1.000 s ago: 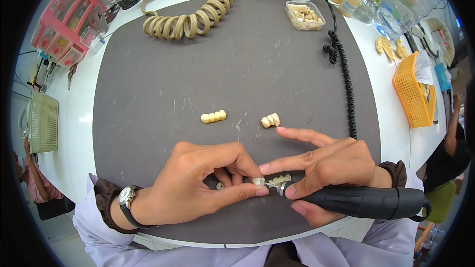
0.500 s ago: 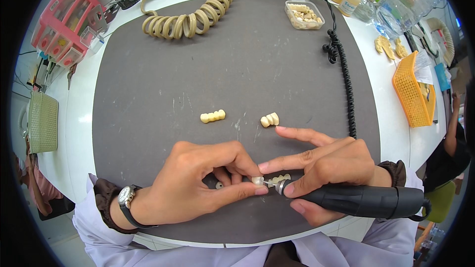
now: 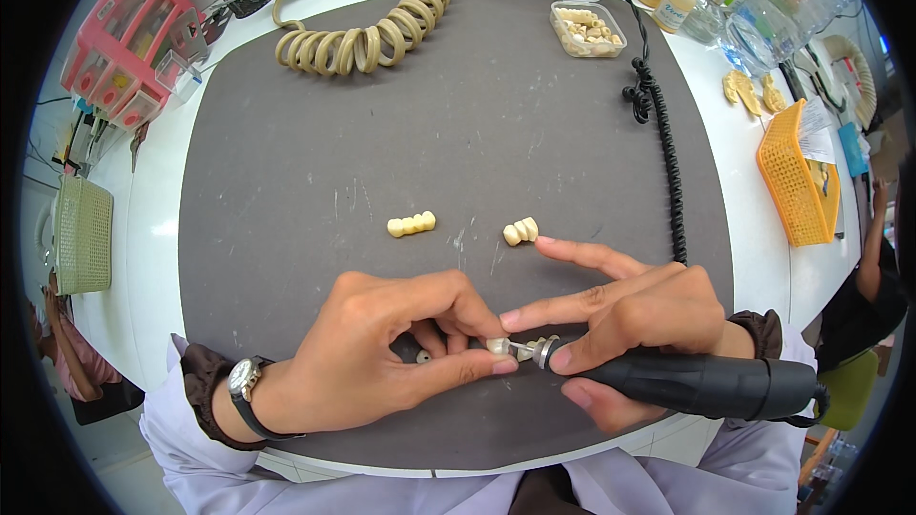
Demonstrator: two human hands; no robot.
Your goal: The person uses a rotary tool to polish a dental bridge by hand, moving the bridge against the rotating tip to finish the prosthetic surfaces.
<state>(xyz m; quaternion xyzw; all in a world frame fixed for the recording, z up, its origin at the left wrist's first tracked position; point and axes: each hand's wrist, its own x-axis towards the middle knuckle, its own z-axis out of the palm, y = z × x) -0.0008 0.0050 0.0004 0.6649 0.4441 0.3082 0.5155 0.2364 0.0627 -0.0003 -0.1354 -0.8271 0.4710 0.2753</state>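
Observation:
Between the thumb and index finger of my left hand (image 3: pixel 382 343) is pinched a small ivory dental crown (image 3: pixel 497 346). My right hand (image 3: pixel 630 310) grips a black dental handpiece (image 3: pixel 697 383), and its thin metal bur meets or nearly meets the crown. One right finger rests against my left fingertips while another stretches out beside a short tooth bridge (image 3: pixel 521 232) on the mat. A longer ivory bridge (image 3: pixel 411 224) lies to its left. Partly hidden behind the handpiece tip is another row of teeth (image 3: pixel 544 343). A small pale piece (image 3: pixel 424 357) shows under my left hand.
A grey mat (image 3: pixel 429 133) covers the white table. At its far edge stand a lidded clear box of teeth (image 3: pixel 587 33) and a coiled beige hose (image 3: pixel 358 48). The handpiece's black coiled cord (image 3: pixel 668 153) runs along the right. A yellow basket (image 3: pixel 797 176) and pink drawers (image 3: pixel 124 38) flank the mat.
The handpiece has tilted slightly, its rear end a little higher, and its tip has shifted a bit. My left hand keeps its hold on the crown. A person at the far left has moved.

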